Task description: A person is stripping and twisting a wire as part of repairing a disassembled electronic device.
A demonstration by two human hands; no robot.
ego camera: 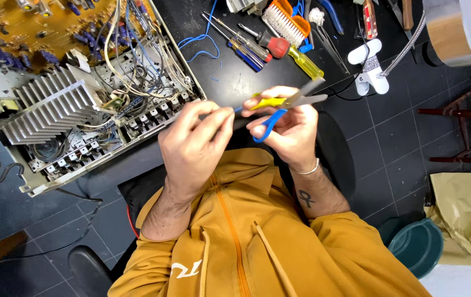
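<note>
Scissors, grey metal blades, yellow-and-blue plastic handles (285, 104): clenched in right hand (287, 129), blades level. Left hand (194, 140) pinches thin blue wire (237, 109), fingers curled.

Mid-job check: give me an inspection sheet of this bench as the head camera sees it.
Surface: dark bench, partly bare.
Job's things: scissors, blue and yellow handles, blades nearly closed; thin blue wire.
Clutter: screwdrivers, orange brush.
Grips: right hand holds scissors; left hand pinches the wire.
Cables: wire bundle in opened chassis; black cord on floor.
Surroundings: dark tiled floor, green bin, crumpled brown paper.
</note>
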